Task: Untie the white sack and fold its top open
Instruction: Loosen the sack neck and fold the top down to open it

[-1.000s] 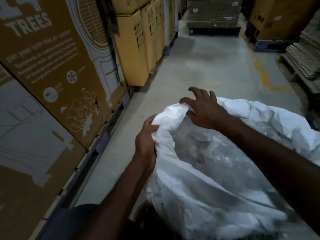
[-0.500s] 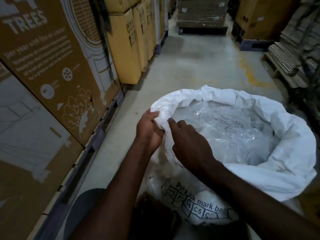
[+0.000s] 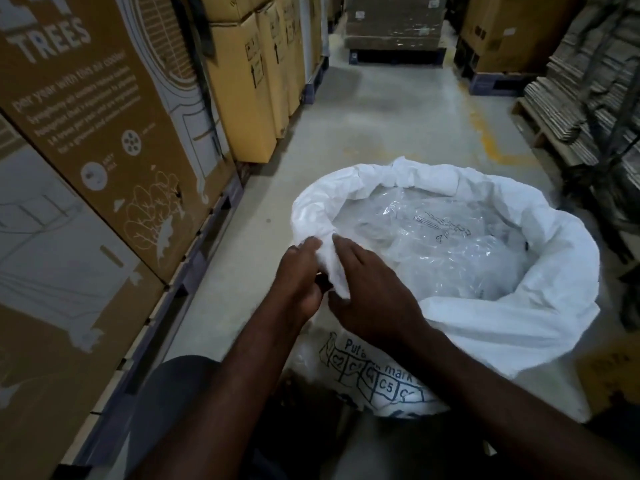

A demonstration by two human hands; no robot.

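Note:
The white sack (image 3: 540, 306) stands on the floor in front of me, its mouth wide and its top rolled outward into a thick cuff. Crinkled clear plastic (image 3: 443, 251) fills the inside. Blue print runs across the sack's near side. My left hand (image 3: 299, 275) grips the near-left part of the rim from outside. My right hand (image 3: 370, 292) lies beside it, fingers pinching the same fold of white fabric between the two hands.
Tall printed cardboard boxes (image 3: 86, 140) on pallets line the left. Yellow cartons (image 3: 249, 81) stand further back. Stacked flat cardboard (image 3: 581, 84) fills the right. More boxed pallets (image 3: 394, 26) close the aisle's far end. Bare concrete floor (image 3: 381, 133) lies ahead.
My right hand came back from the far rim to the near-left rim beside my left hand. The sack's top now lies rolled out in a wide ring.

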